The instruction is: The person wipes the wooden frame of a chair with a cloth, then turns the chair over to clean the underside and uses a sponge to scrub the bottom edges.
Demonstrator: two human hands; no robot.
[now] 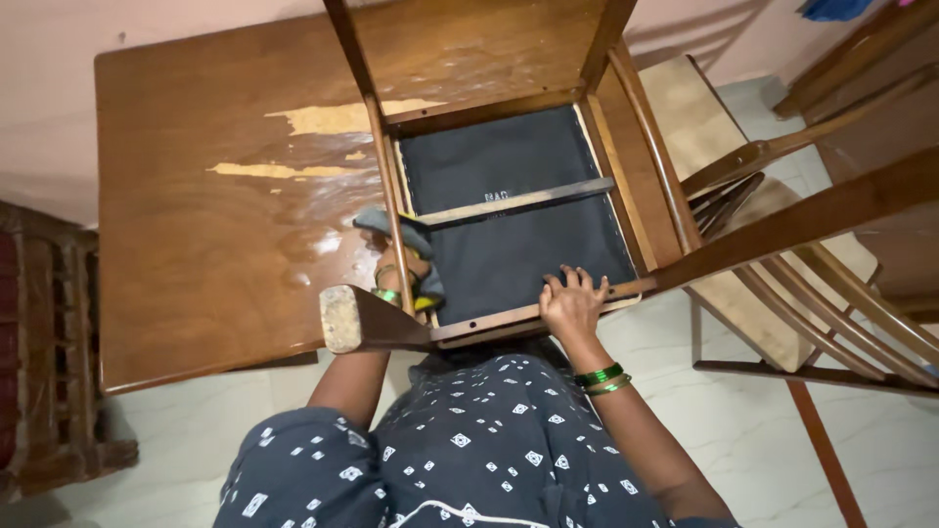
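Both hands work: my right hand (572,305) spreads flat, steadying the upturned chair (509,235); my left hand (401,269) grips a grey cloth (396,227) against its leg

The left hand (403,269) is curled tight in a grip, arm reaching forward; the right hand (572,303) lies flat, fingers spread, wrist bent.

One wooden table (196,225), at nine o'clock. Two wooden chairs: one upturned chair (509,186) at twelve o'clock, one upright chair (704,137) at two o'clock. One grey cloth (396,227) near centre. Two hands: left hand (401,269), right hand (572,303). Green bangles (599,375) on both wrists, number unclear.
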